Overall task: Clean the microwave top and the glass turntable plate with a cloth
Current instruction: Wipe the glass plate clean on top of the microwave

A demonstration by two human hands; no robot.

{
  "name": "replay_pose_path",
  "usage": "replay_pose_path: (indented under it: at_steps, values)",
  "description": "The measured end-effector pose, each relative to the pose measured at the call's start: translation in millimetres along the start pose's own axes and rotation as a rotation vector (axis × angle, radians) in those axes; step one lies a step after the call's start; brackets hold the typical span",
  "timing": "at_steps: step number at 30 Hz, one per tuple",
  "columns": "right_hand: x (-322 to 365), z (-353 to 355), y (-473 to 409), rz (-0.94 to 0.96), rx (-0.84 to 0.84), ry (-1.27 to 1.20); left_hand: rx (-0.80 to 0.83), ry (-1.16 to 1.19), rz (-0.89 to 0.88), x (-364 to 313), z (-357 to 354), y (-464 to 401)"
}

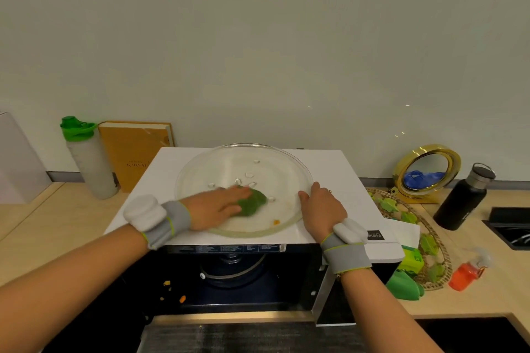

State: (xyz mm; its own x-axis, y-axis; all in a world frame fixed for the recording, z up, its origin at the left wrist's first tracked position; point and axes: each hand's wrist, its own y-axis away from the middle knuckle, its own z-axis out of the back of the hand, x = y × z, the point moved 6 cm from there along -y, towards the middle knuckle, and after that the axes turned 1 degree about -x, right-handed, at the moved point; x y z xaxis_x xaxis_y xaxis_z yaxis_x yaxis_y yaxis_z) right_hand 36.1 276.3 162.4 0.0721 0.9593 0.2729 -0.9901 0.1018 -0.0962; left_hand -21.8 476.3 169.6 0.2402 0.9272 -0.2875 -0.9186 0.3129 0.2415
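Observation:
The glass turntable plate [275,169] lies on the white microwave top [341,169]. My left hand [218,208] presses a green cloth [253,202] flat onto the near left part of the plate, fingers straight; hand and cloth look blurred. My right hand [322,206] rests on the microwave top against the plate's right rim, thumb touching the rim. A small orange speck [276,221] sits on the plate near its front edge. The microwave door hangs open, showing the dark cavity [238,275] with orange crumbs on its floor.
A bottle with a green lid [86,157] and a yellow book [137,152] stand at back left. On the right are a woven tray [415,226] with green leaves, a gold mirror [427,170], a black flask [461,198], an orange spray bottle [467,272] and green packets [404,284].

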Motion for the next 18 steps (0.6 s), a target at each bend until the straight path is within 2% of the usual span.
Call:
replay_pose_path:
  at_steps: [2, 4, 9, 11, 14, 15, 16, 18]
  values:
    - [2, 1, 1, 0.001, -0.007, -0.008, -0.061, -0.048, 0.218, 35, 19, 2]
    - [3, 2, 1, -0.002, -0.007, -0.011, -0.079, -0.088, 0.293, 41, 23, 2]
    - [0, 2, 0, -0.002, -0.012, -0.013, 0.031, -0.036, -0.083, -9, -14, 22]
    - [1, 1, 1, -0.007, -0.015, -0.016, 0.010, -0.024, -0.016, 16, -1, 26]
    - [3, 0, 2, -0.028, -0.017, -0.030, -0.066, -0.081, 0.273, 65, 21, 19]
    - [4, 0, 1, -0.043, -0.018, -0.036, -0.075, -0.098, 0.314, 65, 22, 14]
    - [2, 0, 1, -0.061, -0.017, -0.039, -0.078, -0.095, 0.304, 54, 19, 8]
    - [1, -1, 0, -0.080, -0.018, -0.047, -0.058, -0.053, 0.158, 16, 4, 2]
